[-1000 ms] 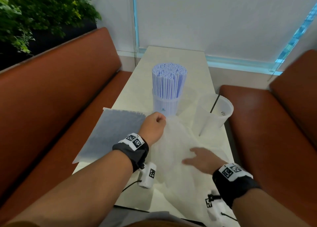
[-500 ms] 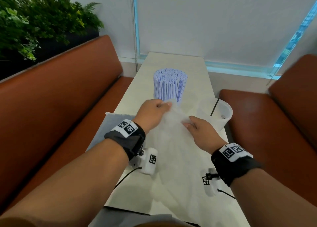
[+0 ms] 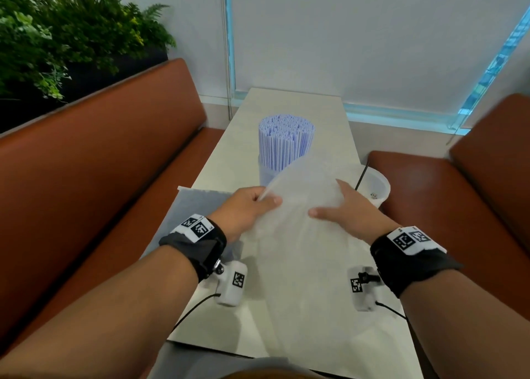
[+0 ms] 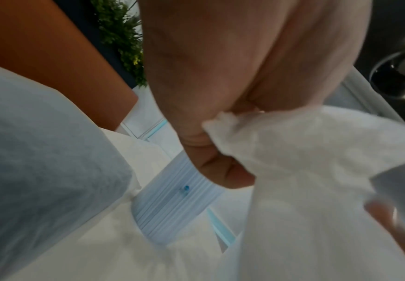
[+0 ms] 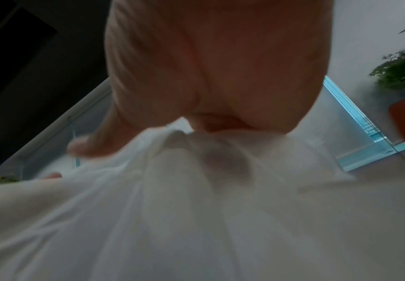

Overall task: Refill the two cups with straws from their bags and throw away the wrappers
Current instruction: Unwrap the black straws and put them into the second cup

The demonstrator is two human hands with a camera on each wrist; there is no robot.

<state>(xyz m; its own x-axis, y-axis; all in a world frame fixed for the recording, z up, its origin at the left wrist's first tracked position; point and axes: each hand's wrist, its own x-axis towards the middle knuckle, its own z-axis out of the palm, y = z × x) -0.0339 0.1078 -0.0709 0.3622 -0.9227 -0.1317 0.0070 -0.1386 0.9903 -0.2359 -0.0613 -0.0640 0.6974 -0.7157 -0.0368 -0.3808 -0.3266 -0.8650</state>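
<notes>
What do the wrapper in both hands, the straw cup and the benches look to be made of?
Wrapper: thin translucent plastic film, probably; it crumples softly, and the table shows through it.
Straw cup: likely frosted plastic; the straws show faintly through its wall.
Benches: smooth brown leather or vinyl, with a soft sheen; which of the two I cannot tell.

Pale table [image 3: 292, 106] with straw-filled cup [image 3: 284, 149], bluish bag [image 3: 200, 203]

I saw the cup of straws [image 3: 285, 152] standing mid-table [image 3: 295, 106], the near-empty cup [image 3: 377, 190] to its right, the wrapper [image 3: 301, 252] in front, a flat bag [image 3: 200, 206] left
</notes>
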